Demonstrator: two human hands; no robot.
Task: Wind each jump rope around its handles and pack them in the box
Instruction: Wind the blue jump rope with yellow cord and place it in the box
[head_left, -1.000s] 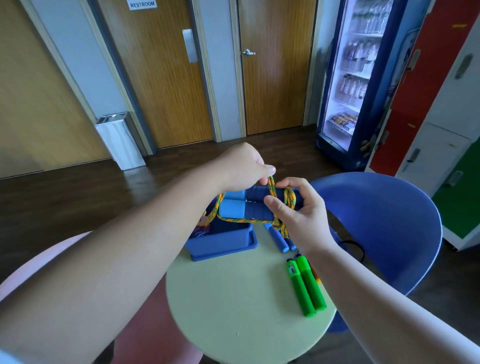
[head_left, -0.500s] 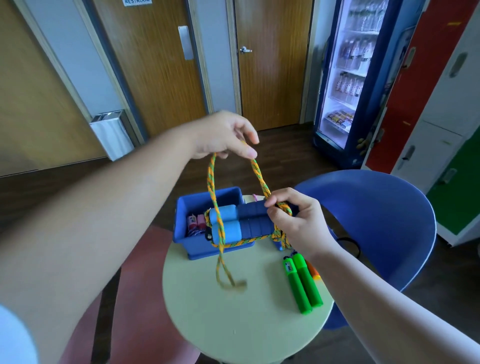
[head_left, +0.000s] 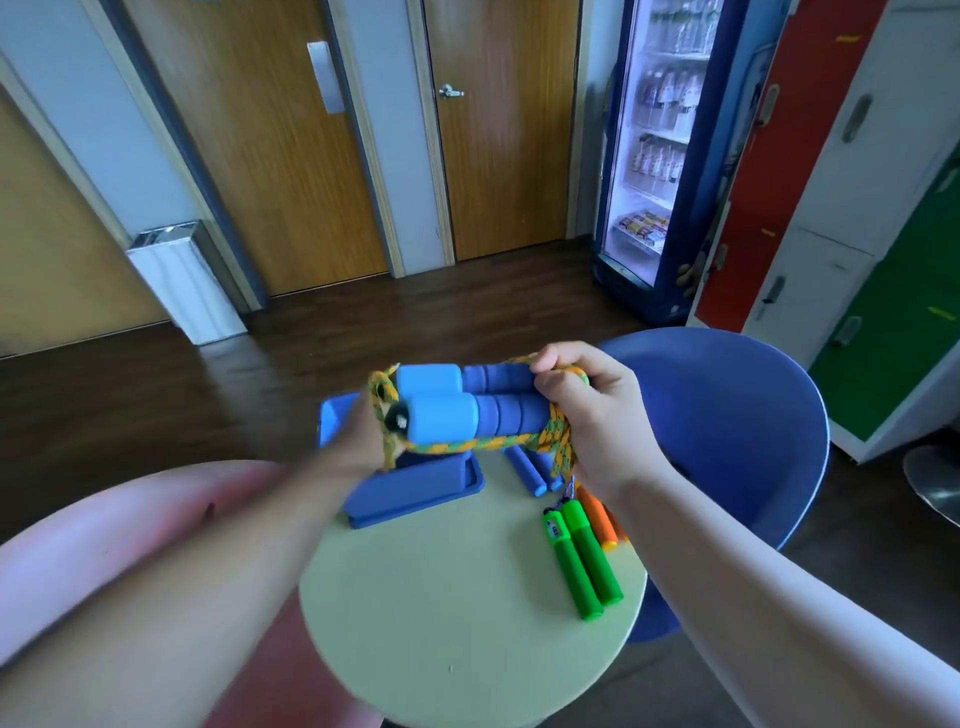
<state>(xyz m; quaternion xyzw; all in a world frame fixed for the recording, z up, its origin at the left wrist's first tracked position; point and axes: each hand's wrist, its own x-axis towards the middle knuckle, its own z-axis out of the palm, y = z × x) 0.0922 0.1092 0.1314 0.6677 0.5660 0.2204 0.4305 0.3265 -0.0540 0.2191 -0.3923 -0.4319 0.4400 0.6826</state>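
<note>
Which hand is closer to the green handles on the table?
Right. The right hand, gripping the blue handles, hangs above the green handles; the left hand holds rope by the box.

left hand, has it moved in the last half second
Yes. The left hand has dropped from above the blue box to its left wall, drawing the rope round the end of the blue handles that the right hand grips.

Free tabletop (head_left: 441, 623) nearside, box (head_left: 415, 493) beyond
</note>
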